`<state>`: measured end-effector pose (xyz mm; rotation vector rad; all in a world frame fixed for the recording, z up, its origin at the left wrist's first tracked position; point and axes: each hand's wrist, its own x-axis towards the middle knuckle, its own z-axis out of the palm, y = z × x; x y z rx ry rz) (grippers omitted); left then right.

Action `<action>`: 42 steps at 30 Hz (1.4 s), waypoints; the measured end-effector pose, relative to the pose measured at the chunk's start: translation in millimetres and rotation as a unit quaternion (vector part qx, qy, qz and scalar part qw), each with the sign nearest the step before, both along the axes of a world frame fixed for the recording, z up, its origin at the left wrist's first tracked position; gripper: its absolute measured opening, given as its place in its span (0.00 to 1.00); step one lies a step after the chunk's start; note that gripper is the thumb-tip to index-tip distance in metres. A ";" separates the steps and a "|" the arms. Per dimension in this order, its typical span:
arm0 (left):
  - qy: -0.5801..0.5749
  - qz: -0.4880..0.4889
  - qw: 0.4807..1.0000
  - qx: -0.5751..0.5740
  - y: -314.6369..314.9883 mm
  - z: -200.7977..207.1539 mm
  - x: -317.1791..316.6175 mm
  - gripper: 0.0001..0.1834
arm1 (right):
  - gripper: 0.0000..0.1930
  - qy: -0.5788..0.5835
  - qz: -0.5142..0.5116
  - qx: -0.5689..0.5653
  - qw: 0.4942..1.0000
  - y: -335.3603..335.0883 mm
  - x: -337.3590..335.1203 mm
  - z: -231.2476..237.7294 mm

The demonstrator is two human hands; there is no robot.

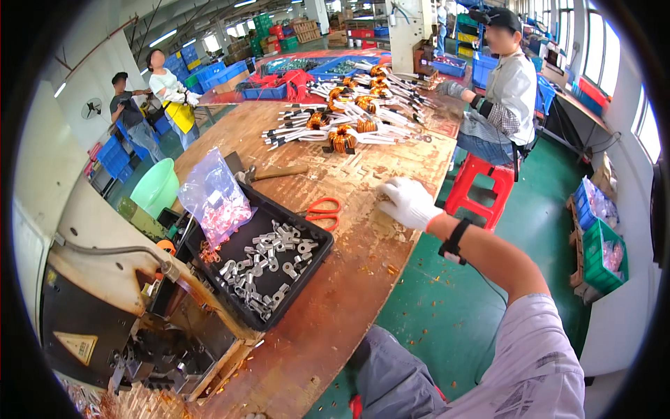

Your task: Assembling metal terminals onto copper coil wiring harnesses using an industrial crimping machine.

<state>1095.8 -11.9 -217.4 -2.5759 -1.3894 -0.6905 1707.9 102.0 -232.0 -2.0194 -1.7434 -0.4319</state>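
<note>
My right hand (407,202), in a white knitted glove, rests at the right edge of the worn wooden table (363,258). Its fingers are bent and a little apart, with nothing visible between them. My left hand is out of view. Left of the right hand lie scissors (324,213) with orange-red handles. A black tray (324,244) holds loose silver cable lugs (269,258). On the tray's far corner sits a clear plastic bag (216,199) of copper-coloured pieces. Farther back are piled copper-wound coils (342,140) with white leads.
A hammer (279,172) lies behind the tray. At the near left stands a machine (98,314) with a warning label. A co-worker (502,91) sits at the table's far right, by a red stool (481,188). Blue crates (265,91) and red wires (300,84) are at the back.
</note>
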 end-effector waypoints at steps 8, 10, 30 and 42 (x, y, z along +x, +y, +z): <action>-0.050 0.043 0.997 -0.038 -11.4 -0.3 -50.7 0.27 | 0.17 0.066 -0.104 0.090 0.988 -15.9 -57.3 -16.9; -0.022 0.098 0.995 0.024 -14.2 4.2 -81.0 0.27 | 0.17 0.050 -0.121 0.080 0.988 -18.1 -62.1 -14.4; 0.018 0.225 0.961 0.159 -10.0 -44.8 -188.3 0.23 | 0.11 0.070 -0.149 0.115 0.980 -10.8 -54.9 -27.2; 0.021 0.231 0.964 0.126 -8.8 -39.4 -187.3 0.22 | 0.10 0.071 -0.149 0.114 0.980 -12.1 -57.9 -23.6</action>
